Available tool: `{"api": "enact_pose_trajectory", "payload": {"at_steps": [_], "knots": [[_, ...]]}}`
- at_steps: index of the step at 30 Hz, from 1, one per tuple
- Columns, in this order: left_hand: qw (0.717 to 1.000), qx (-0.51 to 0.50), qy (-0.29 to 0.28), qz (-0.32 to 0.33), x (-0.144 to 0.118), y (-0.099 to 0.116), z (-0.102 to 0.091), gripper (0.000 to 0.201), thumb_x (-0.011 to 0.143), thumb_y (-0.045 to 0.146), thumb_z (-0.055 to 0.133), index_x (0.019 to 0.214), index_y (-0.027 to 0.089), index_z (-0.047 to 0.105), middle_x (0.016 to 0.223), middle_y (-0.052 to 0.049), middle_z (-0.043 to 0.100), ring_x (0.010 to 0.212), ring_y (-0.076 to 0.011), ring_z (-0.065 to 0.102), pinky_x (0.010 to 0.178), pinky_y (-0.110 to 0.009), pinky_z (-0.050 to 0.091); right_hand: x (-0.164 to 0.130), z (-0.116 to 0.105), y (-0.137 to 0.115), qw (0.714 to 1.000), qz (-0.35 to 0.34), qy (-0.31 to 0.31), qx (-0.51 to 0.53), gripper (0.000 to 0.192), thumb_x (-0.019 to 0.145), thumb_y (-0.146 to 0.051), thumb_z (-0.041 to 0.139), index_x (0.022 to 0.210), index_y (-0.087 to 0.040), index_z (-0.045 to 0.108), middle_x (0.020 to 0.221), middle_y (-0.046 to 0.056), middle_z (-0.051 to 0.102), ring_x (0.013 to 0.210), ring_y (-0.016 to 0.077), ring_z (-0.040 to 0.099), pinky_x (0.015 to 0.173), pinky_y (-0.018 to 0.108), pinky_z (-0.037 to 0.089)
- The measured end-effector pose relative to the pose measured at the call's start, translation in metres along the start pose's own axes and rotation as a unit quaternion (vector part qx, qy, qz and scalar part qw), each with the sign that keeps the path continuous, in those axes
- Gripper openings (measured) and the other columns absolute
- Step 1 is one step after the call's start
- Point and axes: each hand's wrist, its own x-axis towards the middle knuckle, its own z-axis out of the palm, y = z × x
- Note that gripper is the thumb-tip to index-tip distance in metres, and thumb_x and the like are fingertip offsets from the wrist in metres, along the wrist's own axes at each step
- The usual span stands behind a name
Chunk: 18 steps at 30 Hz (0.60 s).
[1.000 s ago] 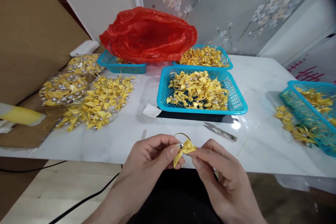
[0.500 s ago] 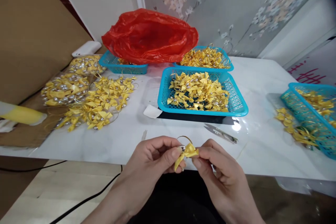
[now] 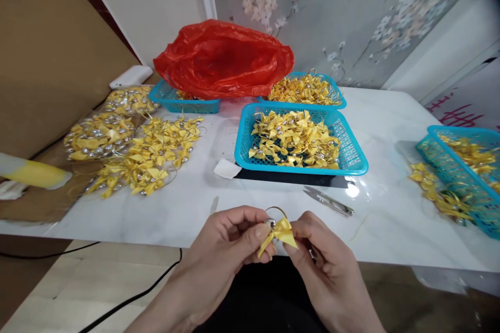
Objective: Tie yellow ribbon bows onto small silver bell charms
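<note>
My left hand point(image 3: 230, 250) and right hand point(image 3: 324, 260) pinch a small yellow satin ribbon bow point(image 3: 280, 231), just in front of the steel thread snips point(image 3: 328, 202); it looks light, soft and slippery, best gripped at its knot.

Snips point(image 3: 328, 202) are lying just beyond my fingers on the table point(image 3: 390, 119). Farther out, blue baskets point(image 3: 353, 158) of bows are sitting; a red bag point(image 3: 222, 60) is covering one.

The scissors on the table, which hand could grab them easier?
Probably the right hand. The scissors lie just beyond it, on its side of the table. The left hand would have to cross over. Both hands pinch the bow, so one must let go first.
</note>
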Motion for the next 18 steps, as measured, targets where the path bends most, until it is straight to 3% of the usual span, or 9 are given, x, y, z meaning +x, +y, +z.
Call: {"api": "enact_pose_trajectory", "payload": {"at_steps": [10, 18], "knots": [[1.0, -0.007, -0.003, -0.001, -0.0005, 0.0003, 0.0021, 0.015, 0.074, 0.025, 0.084, 0.078, 0.015, 0.075, 0.06, 0.003, 0.069, 0.054, -0.0049, 0.057, 0.056, -0.012, 0.047, -0.0005, 0.0041, -0.0008, 1.0, -0.011, 0.013, 0.022, 0.016, 0.099, -0.016, 0.047, 0.099, -0.023, 0.061, 0.08, 0.001, 0.049, 0.068, 0.0142, 0.05, 0.055, 0.024, 0.04], [1.0, -0.009, 0.001, 0.009, 0.0006, -0.0022, 0.0026, 0.017, 0.071, 0.027, 0.086, 0.077, 0.016, 0.076, 0.059, 0.003, 0.068, 0.054, -0.0051, 0.056, 0.054, -0.012, 0.047, -0.004, 0.0096, 0.0008, 0.997, 0.034, 0.021, 0.07, 0.018, 0.102, -0.023, 0.045, 0.103, -0.023, 0.063, 0.083, 0.002, 0.052, 0.072, 0.0158, 0.051, 0.061, 0.028, 0.039]]}}
